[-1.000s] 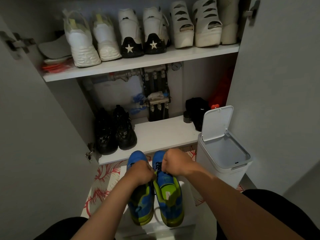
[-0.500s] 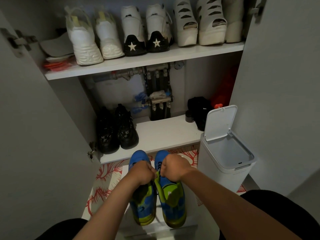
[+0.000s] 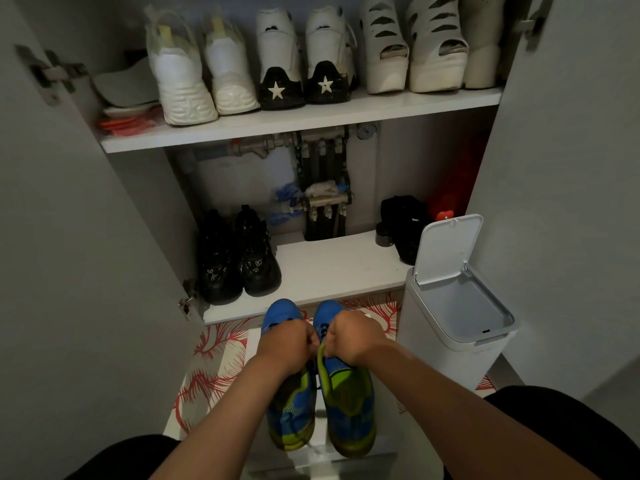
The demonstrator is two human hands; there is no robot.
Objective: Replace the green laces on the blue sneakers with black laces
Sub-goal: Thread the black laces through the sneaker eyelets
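Note:
Two blue sneakers with lime-green trim hang side by side in front of an open shoe cabinet, toes pointing away from me. My left hand (image 3: 287, 344) is closed over the tongue area of the left sneaker (image 3: 292, 410). My right hand (image 3: 353, 337) is closed on the right sneaker (image 3: 349, 403) at its green collar. A dark lace shows between the two shoes. My fists hide the lacing. Below the shoes lies a white surface (image 3: 322, 455).
A white bin (image 3: 453, 317) with its lid up stands at the right. The lower shelf (image 3: 332, 268) holds black boots (image 3: 239, 258) and a black bag; the upper shelf (image 3: 298, 123) holds white shoes. Open cabinet doors flank both sides. A red-patterned mat (image 3: 214, 355) covers the floor.
Both hands with the sneakers have drifted slightly lower and nearer me, and the view has tilted a little. Both hands keep their hold.

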